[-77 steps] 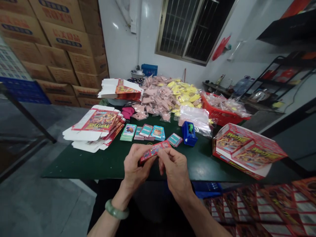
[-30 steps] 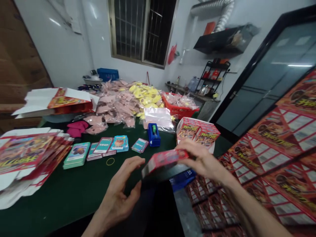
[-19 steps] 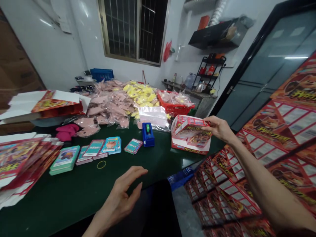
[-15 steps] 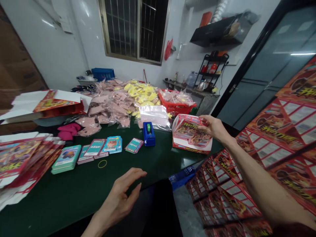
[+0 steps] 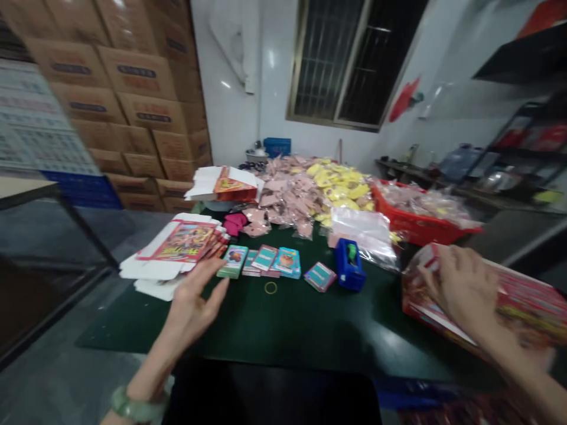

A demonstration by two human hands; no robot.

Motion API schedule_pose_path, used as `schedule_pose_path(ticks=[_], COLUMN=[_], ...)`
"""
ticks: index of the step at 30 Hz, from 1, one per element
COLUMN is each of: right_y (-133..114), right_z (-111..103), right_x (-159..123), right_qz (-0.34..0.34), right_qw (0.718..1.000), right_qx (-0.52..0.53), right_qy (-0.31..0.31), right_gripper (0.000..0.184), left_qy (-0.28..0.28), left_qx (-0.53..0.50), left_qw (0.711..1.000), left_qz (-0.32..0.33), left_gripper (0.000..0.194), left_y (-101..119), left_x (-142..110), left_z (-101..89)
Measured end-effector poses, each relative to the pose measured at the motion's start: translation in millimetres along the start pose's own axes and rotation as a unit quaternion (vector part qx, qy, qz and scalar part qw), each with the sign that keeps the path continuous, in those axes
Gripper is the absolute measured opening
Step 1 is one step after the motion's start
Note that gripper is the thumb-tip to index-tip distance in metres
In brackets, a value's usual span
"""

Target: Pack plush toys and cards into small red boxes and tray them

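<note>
My left hand (image 5: 192, 301) is open above the green table (image 5: 305, 330), thumb and fingers apart. Its fingertips reach close to a card stack with green edges (image 5: 233, 261) and a pile of flat red-and-white printed cartons (image 5: 177, 245). My right hand (image 5: 465, 289), smeared by motion, has its fingers bent over a red printed cardboard box (image 5: 527, 295) at the table's right end. Between my hands lie teal-and-pink cards (image 5: 266, 258), blue cards (image 5: 287, 262), a small card stack (image 5: 319, 277), a yellow rubber band (image 5: 270, 288) and a blue tape dispenser (image 5: 349, 265).
Bagged pink pieces (image 5: 287, 198) and yellow pieces (image 5: 341, 183) are heaped at the back. A red basket (image 5: 411, 221) of bagged pieces stands right, beside clear plastic bags (image 5: 363, 233). An opened carton (image 5: 230, 184) is back left; brown boxes (image 5: 146, 77) are stacked behind.
The view has swung left. My left hand has moved from the table's front edge to the card stack with green edges. My right hand stays at the red box, which now sits farther right in view.
</note>
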State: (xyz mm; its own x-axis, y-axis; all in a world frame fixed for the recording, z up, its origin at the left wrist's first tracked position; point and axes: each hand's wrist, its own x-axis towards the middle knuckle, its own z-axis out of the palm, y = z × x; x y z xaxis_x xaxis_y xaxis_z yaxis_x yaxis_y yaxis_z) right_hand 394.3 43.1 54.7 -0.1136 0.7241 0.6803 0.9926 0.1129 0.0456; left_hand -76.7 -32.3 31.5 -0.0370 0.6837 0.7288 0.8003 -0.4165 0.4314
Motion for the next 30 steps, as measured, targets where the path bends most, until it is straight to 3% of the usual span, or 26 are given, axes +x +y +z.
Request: schedule_pose_path(ticks=[2,4,6,8,10,14,17,21,25,28,30], right_y=[-65.3,-146.6,-231.6,-309.2,-373.4,-458.0,-488.6,-494.6,-465.8,-426.1,-395.8], right_z=[11.5,21.6,30.8,40.1,50.8,72.9,81.6,73.6,43.0,9.4,-13.8], right_x=[17.5,37.2,59.8,84.5,107.7,129.8,124.0,123.4,137.2,126.0,103.6], right_qz=[-0.074,-0.126,-0.160,-0.206,-0.233,-0.261,-0.267,-0.237,-0.193,-0.197,-0.223], right_qw=[0.988,0.942,0.890,0.872,0.868,0.875,0.883,0.898,0.903,0.888,0.873], right_qx=[0.133,0.304,0.405,0.409,0.397,0.346,0.312,0.296,0.306,0.337,0.383], right_qy=[-0.009,-0.062,-0.134,-0.174,-0.187,-0.215,-0.227,-0.223,-0.233,-0.242,-0.205], right_gripper=[0.038,0.033,0.030,0.034,0.034,0.036,0.041,0.035,0.029,0.022,0.020], left_qy=[0.029,-0.013,-0.088,-0.140,-0.148,-0.112,-0.095,-0.085,-0.033,0.013,0.031], left_qx=[0.125,0.245,0.316,0.336,0.333,0.307,0.295,0.291,0.266,0.237,0.169], left_qw=[0.991,0.967,0.937,0.918,0.917,0.934,0.942,0.944,0.954,0.960,0.973], left_qz=[-0.021,-0.070,-0.125,-0.157,-0.162,-0.142,-0.127,-0.127,-0.135,-0.147,-0.154], left_gripper=[0.033,0.040,0.044,0.042,0.040,0.041,0.038,0.052,0.077,0.072,0.069], left_y=[-43.3,-77.9,-100.2,-111.8,-117.1,-122.7,-127.1,-132.1,-119.5,-88.1,-59.6], left_x=[15.9,24.9,25.0,18.0,7.8,-7.6,-11.6,-13.8,-14.6,-15.9,-20.1], left_z=[-21.3,-34.3,-38.4,-36.9,-33.8,-31.0,-30.5,-32.3,-42.7,-44.2,-35.2])
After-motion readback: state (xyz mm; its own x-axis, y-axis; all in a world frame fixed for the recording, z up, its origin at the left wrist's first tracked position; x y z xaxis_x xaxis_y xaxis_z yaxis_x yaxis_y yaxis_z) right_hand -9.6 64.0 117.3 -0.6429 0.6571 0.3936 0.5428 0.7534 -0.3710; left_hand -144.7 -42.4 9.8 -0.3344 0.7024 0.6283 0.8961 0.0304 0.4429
